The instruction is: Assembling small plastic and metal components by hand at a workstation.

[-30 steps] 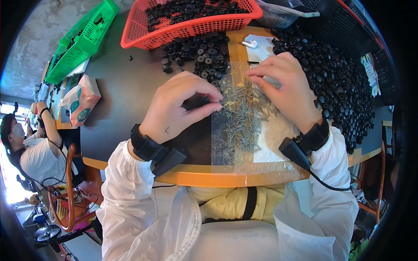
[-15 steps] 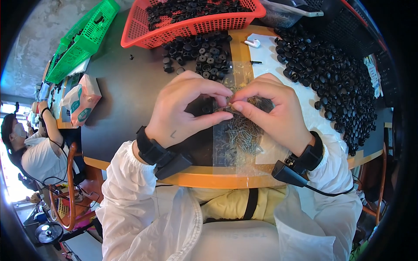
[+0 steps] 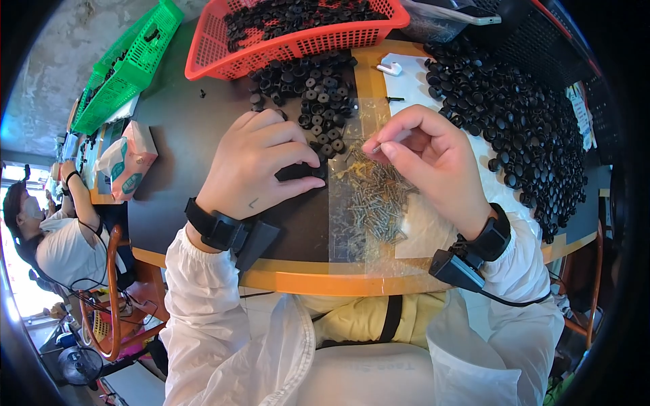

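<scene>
My right hand (image 3: 433, 152) is closed in a pinch, with a small metal screw (image 3: 377, 149) between thumb and forefinger. Below it lies a loose pile of screws (image 3: 379, 206) on a clear plastic sheet. My left hand (image 3: 261, 159) hovers over the dark tabletop, thumb and fingers curved apart. Its fingertips are beside the lower end of a heap of round black caps with central holes (image 3: 318, 108). Something black shows by those fingertips; whether they touch it I cannot tell.
A red basket of black parts (image 3: 291, 47) stands at the back. Many black knobs (image 3: 514, 135) cover white paper on the right. A white earbud (image 3: 391, 68), a tissue pack (image 3: 132, 162) and a green basket (image 3: 128, 74) lie farther off. Another person (image 3: 64, 237) sits at left.
My hands have separated from their meeting point over the screws. The left moved left to the black caps; the right stayed above the screw pile and holds a screw.
</scene>
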Action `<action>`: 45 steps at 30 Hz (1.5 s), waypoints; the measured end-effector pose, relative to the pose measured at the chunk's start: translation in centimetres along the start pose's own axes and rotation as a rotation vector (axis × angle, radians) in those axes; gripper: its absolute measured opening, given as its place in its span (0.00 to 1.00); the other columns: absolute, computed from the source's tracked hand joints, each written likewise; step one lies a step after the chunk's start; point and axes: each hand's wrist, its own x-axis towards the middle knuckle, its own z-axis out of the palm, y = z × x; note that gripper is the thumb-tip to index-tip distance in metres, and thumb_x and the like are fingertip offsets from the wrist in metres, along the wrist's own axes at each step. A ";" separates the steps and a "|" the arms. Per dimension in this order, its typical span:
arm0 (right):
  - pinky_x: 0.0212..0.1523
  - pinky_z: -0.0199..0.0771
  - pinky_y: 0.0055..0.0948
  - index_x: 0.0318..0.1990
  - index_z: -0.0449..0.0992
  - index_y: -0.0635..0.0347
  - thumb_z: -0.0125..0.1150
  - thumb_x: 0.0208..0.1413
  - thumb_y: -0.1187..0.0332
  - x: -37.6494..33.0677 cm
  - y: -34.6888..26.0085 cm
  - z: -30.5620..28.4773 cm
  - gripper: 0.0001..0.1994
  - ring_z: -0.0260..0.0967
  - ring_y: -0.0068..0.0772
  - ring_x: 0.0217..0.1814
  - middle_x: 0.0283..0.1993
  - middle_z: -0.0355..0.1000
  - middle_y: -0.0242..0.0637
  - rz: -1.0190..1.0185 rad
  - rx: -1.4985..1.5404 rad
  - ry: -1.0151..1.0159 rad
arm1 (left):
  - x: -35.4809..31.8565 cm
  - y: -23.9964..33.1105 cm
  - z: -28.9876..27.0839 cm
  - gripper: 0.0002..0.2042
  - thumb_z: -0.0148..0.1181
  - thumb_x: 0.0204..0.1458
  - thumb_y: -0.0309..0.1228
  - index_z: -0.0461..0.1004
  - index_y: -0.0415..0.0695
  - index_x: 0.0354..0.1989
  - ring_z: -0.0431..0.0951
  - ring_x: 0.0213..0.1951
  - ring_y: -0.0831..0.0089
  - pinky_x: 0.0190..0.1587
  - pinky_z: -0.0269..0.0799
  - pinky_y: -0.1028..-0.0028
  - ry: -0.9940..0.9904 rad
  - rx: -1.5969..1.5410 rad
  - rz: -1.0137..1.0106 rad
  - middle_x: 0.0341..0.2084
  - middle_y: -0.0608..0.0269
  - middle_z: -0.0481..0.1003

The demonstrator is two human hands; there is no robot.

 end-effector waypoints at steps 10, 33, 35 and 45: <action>0.40 0.73 0.21 0.43 0.67 0.60 0.58 0.56 0.77 -0.5 0.2 1.0 0.09 0.68 0.18 0.37 0.34 0.67 0.29 0.003 -0.176 0.072 | 0.6 1.2 1.0 0.12 0.68 0.38 0.22 0.78 0.43 0.34 0.77 0.37 0.64 0.42 0.71 0.69 0.122 -0.332 -0.050 0.34 0.64 0.78; 0.34 0.75 0.22 0.34 0.80 0.63 0.65 0.48 0.77 -0.5 -0.3 0.9 0.05 0.75 0.25 0.33 0.34 0.76 0.37 -0.160 -0.449 0.064 | 0.6 2.2 2.3 0.13 0.68 0.42 0.22 0.78 0.42 0.38 0.73 0.30 0.74 0.34 0.71 0.77 0.220 -0.629 -0.124 0.34 0.62 0.77; 0.35 0.75 0.22 0.35 0.80 0.62 0.66 0.48 0.77 -0.5 -0.5 0.6 0.06 0.75 0.25 0.33 0.34 0.76 0.36 -0.201 -0.536 0.039 | 0.5 2.2 2.4 0.12 0.68 0.42 0.22 0.78 0.41 0.38 0.73 0.30 0.74 0.34 0.71 0.77 0.224 -0.637 -0.132 0.34 0.62 0.77; 0.39 0.75 0.25 0.44 0.75 0.61 0.66 0.48 0.76 0.2 -1.2 1.2 0.14 0.75 0.25 0.37 0.37 0.76 0.36 -0.223 -0.469 0.136 | 0.0 2.0 2.1 0.17 0.60 0.50 0.19 0.70 0.38 0.50 0.74 0.40 0.79 0.41 0.70 0.79 0.393 -1.039 -0.391 0.40 0.63 0.74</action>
